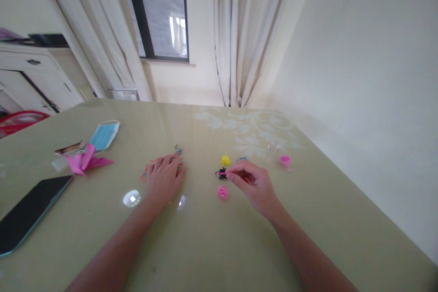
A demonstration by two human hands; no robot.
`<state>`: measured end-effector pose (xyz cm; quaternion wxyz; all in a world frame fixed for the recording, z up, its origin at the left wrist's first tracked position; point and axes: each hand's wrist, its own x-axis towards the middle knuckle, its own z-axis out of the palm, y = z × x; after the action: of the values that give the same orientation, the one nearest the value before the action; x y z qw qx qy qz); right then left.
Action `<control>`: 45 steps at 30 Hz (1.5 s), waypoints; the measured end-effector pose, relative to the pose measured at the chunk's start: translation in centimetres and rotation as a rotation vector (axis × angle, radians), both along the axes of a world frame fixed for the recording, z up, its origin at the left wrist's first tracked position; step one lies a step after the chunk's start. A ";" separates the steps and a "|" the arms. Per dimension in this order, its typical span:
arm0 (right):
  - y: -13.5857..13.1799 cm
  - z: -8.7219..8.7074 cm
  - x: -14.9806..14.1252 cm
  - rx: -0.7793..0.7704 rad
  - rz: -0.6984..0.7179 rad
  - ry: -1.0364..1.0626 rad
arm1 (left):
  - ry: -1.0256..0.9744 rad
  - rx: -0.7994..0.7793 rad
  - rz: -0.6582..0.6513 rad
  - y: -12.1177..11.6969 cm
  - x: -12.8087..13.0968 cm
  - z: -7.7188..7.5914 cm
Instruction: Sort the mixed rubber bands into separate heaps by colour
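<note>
My left hand lies flat with its fingers stretched over a mixed heap of small rubber bands, covering most of it. Orange, blue and red bits stick out around the fingers. Between thumb and forefinger, my right hand pinches a thin pink rubber band, held over a small black pile. Just behind that sits a yellow pile, and in front of it a pink pile. A blue pile shows partly behind my right hand, with something red under its curled fingers.
To the left lie a black phone, a folded pink paper bird, a blue face mask and a narrow wrapper. A small pink cup-like piece stands at the right beside a clear plastic item. A wall borders the table's right side.
</note>
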<state>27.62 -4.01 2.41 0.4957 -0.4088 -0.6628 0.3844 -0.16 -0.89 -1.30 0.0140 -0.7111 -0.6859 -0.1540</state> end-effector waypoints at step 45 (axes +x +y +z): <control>1.1 -0.8 1.1 -0.156 0.054 -0.618 | -0.968 0.099 -0.149 0.1 1.5 2.0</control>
<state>28.69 -2.95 1.66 0.2279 -0.5250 -0.7613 0.3047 1.29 -0.81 0.66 -0.2836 -0.6033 -0.5529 -0.4998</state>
